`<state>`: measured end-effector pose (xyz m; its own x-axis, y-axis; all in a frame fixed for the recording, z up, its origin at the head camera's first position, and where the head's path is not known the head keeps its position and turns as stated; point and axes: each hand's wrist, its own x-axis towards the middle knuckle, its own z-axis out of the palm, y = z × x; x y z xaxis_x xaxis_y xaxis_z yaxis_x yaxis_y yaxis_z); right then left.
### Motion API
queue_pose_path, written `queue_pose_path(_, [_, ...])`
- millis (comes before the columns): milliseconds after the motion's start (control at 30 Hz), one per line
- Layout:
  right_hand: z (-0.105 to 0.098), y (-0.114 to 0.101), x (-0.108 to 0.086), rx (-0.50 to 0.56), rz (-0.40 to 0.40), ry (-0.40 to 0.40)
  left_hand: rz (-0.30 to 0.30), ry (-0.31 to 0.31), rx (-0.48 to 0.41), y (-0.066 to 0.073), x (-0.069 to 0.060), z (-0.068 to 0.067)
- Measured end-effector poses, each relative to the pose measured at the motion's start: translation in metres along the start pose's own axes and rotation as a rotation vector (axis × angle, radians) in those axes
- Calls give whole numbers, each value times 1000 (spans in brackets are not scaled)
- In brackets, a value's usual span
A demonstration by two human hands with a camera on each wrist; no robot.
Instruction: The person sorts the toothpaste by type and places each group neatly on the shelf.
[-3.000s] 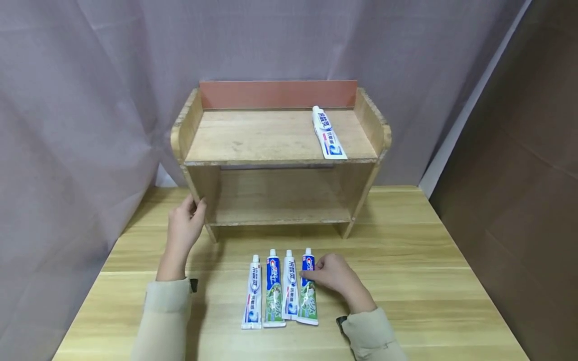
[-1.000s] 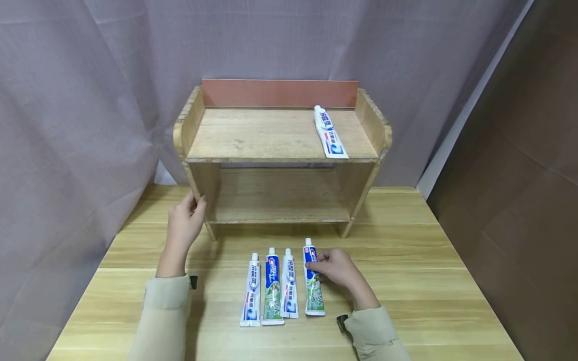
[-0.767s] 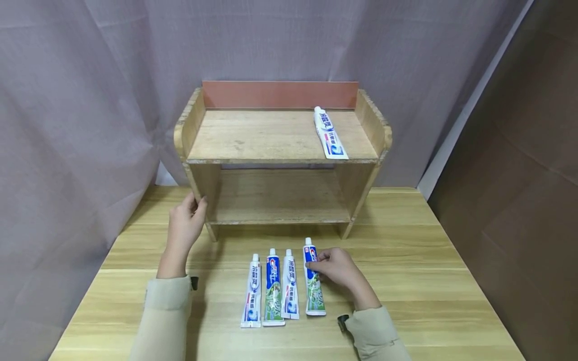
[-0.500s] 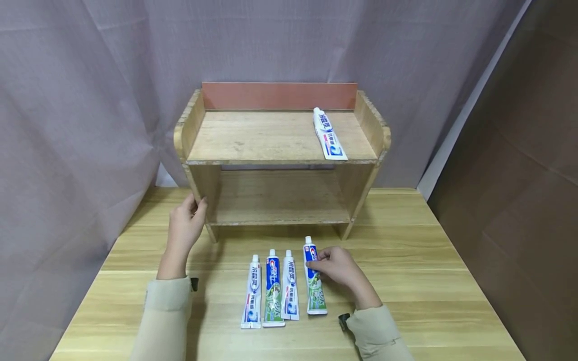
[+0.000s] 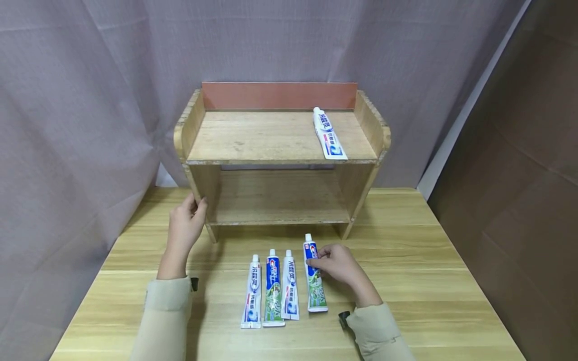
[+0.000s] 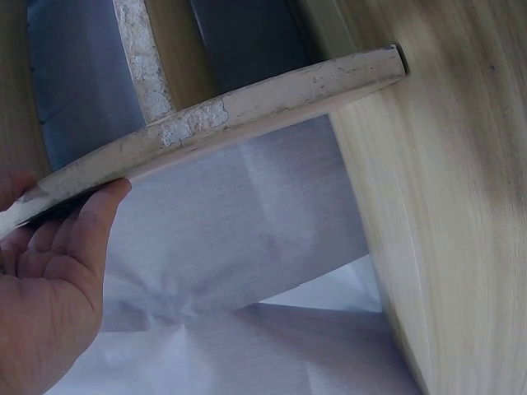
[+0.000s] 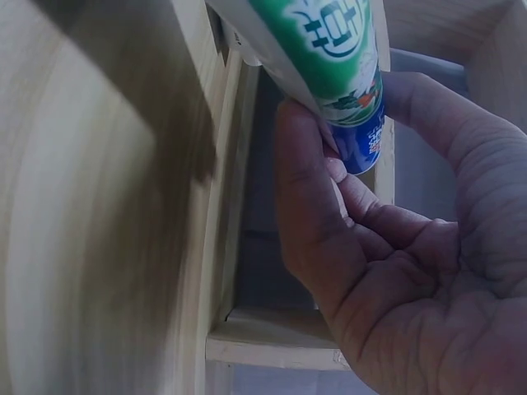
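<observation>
My right hand pinches a blue-and-green toothpaste tube between thumb and fingers, cap toward the shelf. In the right wrist view the thumb and fingers press the tube from both sides. My left hand grips the left side panel of a small two-tier wooden shelf; the left wrist view has the fingers around the panel edge. Left of the held tube lie a white toothpaste tube, another blue-and-green tube and one more white tube.
A white toothpaste tube lies on the right part of the shelf's top tier. The lower tier sits under it. Everything stands on a wooden table, with a grey curtain behind and a brown surface at the right.
My right hand has drawn the blue-and-green toothpaste tube away from the row, to the right and toward the shelf. The left hand keeps its hold on the shelf panel.
</observation>
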<state>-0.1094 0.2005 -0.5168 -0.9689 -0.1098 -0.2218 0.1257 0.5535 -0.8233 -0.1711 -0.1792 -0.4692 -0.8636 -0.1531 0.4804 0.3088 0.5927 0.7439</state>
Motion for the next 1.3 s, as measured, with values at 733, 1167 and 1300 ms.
queue_pose_path(733, [-8,-2,4,-33,-2,20,4,-2,0,0,1,1])
queue_pose_path(1167, [-10,-5,4,-20,0,21,-14,0,-6,-2,0,1])
queue_pose_path(1300, [-10,-5,4,-24,-6,22,-22,-1,-5,-2,0,1])
